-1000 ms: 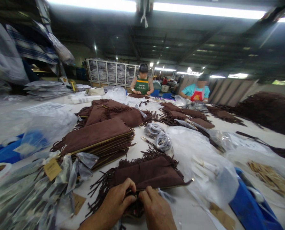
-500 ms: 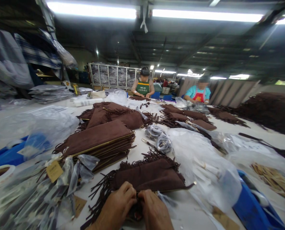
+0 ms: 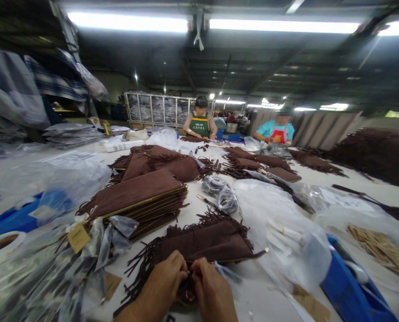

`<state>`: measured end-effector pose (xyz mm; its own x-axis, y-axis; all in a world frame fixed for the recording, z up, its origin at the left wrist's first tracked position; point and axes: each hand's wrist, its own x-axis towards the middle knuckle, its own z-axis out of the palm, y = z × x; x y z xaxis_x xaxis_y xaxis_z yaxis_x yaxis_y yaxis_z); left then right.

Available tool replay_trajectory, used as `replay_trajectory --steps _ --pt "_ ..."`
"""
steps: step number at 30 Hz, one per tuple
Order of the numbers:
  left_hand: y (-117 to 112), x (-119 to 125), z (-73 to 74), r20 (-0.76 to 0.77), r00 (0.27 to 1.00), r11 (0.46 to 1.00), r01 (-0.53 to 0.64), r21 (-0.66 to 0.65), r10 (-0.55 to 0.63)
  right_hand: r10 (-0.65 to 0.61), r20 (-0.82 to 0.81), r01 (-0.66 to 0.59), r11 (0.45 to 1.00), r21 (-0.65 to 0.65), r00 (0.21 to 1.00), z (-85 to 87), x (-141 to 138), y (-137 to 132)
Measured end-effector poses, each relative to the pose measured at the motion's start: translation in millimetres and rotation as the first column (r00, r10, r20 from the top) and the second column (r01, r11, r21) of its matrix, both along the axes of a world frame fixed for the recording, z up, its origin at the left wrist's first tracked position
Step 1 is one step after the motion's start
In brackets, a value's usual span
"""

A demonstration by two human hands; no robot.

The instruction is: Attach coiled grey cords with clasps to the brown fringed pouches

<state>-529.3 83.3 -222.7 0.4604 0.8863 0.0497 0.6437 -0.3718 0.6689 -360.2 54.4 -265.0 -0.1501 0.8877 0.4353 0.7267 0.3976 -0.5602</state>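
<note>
A dark brown fringed pouch lies flat on the table in front of me, its zip edge toward me and its fringe spread to the left and the far side. My left hand pinches the pouch's near edge with curled fingers. Close beside it, my right hand is closed on the same edge, thumb and fingers together. Between the hands is a dark gap with a small reddish patch; the exact spot pinched is hidden by the fingers. A clear plastic strip sticks out by my right hand.
A stack of brown zipped pouches stands at left. Bagged straps with a tan tag lie nearer, beside a tape roll. Coiled cords, a plastic bag and a blue bin are at right. Two people work across the table.
Both hands stay closed at the pouch's near edge and have shifted very slightly. The whole view has moved a little; the people across the table have moved their hands.
</note>
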Motion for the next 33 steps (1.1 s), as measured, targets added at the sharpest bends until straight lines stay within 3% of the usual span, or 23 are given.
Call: replay_trajectory --steps 4,7,10,12,15,17,20,23,27,33 --pt "-1 -4 4.1 0.077 0.996 0.999 0.050 -0.003 -0.050 -0.058 0.243 0.028 0.992 0.127 0.968 6.4 13 -5" --pt "0 -7 13.9 0.149 0.987 0.997 0.066 -0.042 -0.059 -0.033 0.413 -0.044 0.983 0.176 0.910 12.8 40 -13" --pt "2 -9 24.5 0.212 0.975 0.993 0.086 -0.080 -0.068 -0.027 0.462 -0.062 0.982 0.177 0.887 24.5 70 -23" --pt "3 -11 28.3 0.251 0.964 0.990 0.110 -0.091 -0.084 -0.046 0.381 -0.005 0.991 0.130 0.923 35.2 83 -28" --pt "4 -12 27.8 0.290 0.951 0.987 0.134 -0.088 -0.103 -0.140 0.129 0.136 0.990 0.038 0.982 52.8 86 -30" --pt "5 -12 24.6 0.293 0.951 0.989 0.125 -0.081 -0.096 -0.212 -0.035 0.211 0.977 -0.029 0.977 64.0 80 -27" --pt "6 -12 19.4 0.277 0.958 0.992 0.097 -0.075 -0.073 -0.244 -0.179 0.226 0.967 -0.115 0.953 77.4 67 -21" --pt "6 -9 16.1 0.245 0.969 0.994 0.067 -0.091 -0.043 -0.206 -0.314 0.154 0.971 -0.183 0.927 84.7 51 -12" --pt "9 -4 13.3 0.230 0.973 0.993 0.039 -0.109 -0.013 -0.073 -0.484 -0.051 0.970 -0.238 0.872 84.5 29 7" --pt "12 7 11.9 0.368 0.927 0.984 -0.001 -0.178 0.067 -0.109 -0.679 -0.289 0.848 -0.444 0.726 68.8 22 32"
